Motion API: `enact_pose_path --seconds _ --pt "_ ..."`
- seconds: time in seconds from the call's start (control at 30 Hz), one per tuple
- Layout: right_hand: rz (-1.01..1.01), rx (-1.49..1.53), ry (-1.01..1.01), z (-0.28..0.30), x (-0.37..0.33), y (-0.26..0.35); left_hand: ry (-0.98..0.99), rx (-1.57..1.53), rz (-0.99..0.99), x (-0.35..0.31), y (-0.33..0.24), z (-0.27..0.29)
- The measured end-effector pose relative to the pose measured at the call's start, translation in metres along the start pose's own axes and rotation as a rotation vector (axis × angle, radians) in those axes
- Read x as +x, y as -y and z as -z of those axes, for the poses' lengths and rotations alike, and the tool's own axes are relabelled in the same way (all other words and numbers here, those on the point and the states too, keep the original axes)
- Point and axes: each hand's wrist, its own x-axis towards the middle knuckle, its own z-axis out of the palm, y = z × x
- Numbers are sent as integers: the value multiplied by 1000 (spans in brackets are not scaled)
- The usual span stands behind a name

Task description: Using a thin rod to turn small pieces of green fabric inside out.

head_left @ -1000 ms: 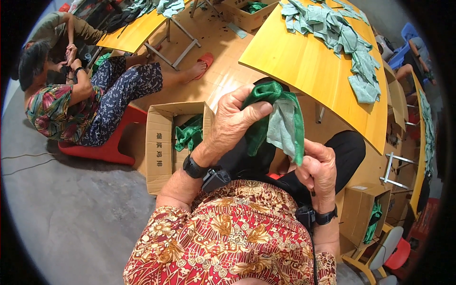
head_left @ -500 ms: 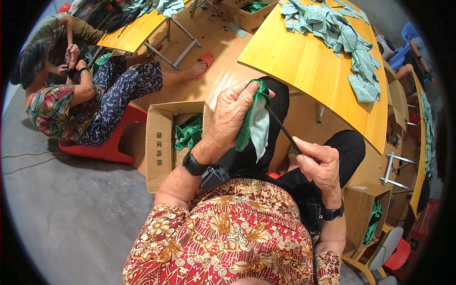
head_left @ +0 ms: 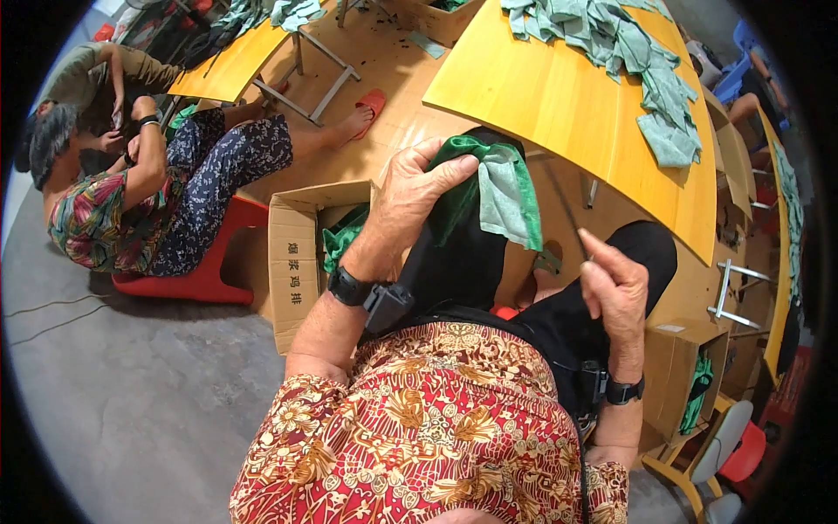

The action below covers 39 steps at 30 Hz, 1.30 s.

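My left hand (head_left: 410, 188) was closed in a pinch, thumb uppermost, on a soft two-layer cloth piece of glossy green and matte pale-green fabric (head_left: 504, 208); the piece hung from that grip, above my lap. My right hand (head_left: 615, 284), half curled with the index finger extended, held a thin, straight, dark rod (head_left: 570, 210), blurred and apart from the cloth; grip firmness could not be determined. I judged this piece to be partway through: both layers were exposed and the lower edge hung loose. A heap of matte pale-green fabric pieces (head_left: 650, 74) lay beyond my hands on a yellow wood-look tabletop (head_left: 524, 87); glossy green cloth (head_left: 342, 246) lay in a brown cardboard box (head_left: 292, 271) left of my left wrist. Whether either lot was finished could not be established. Open room lay between my hands. Limiting edges were the tabletop's near edge, ahead and to the right, the box rim beside my left forearm, and my black-trousered right knee (head_left: 653, 258), close by my right hand.
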Motion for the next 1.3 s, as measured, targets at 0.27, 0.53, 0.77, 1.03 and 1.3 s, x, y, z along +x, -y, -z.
enact_pose_path --seconds 0.27,0.53,0.77,1.03,1.3 --pt "198 -418 142 -28 19 -17 53 899 11 33 44 38" --pt "199 -468 126 -31 32 -32 -95 1310 -515 13 63 46" --pt "337 -532 159 -39 31 -23 -84 993 -339 9 69 49" --pt "391 -601 173 -38 34 -25 -34 320 66 16 67 51" --pt "369 -663 158 -33 23 -22 -54 264 78 19 70 52"
